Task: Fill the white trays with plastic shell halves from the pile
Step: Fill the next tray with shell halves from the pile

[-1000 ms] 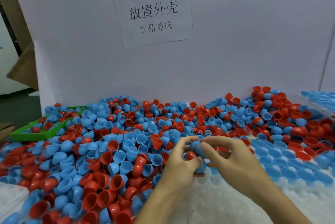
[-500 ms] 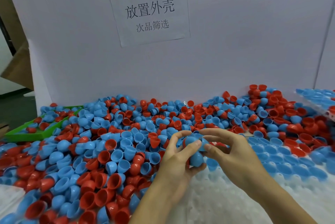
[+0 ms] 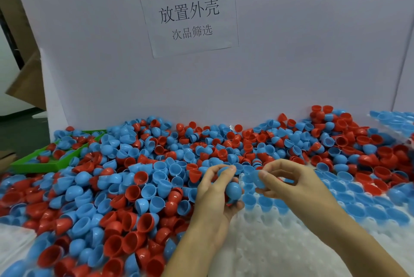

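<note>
The left hand (image 3: 215, 196) was curled around several blue shell halves (image 3: 233, 189), with one rounded blue half showing between its fingers and a bit of red under it. The right hand (image 3: 289, 181) pinched a single blue shell half (image 3: 257, 179) between thumb and forefinger, just beside the left hand and above the white tray (image 3: 268, 249). This tray lay in front of the person, and its far rows already held blue halves (image 3: 349, 196) standing open side up, while the near pockets showed bare white plastic. The pile of red and blue shell halves (image 3: 125, 187) covered the worktop to the left and behind the hands, up to the white board (image 3: 302, 52) at the back. A paper sign (image 3: 190, 14) with printed characters was fixed on this board. A green tray (image 3: 53, 164) with some halves in it stood at the far left, partly under the pile. At the far right edge another tray with blue halves (image 3: 394, 119) was visible, but blurred.
</note>
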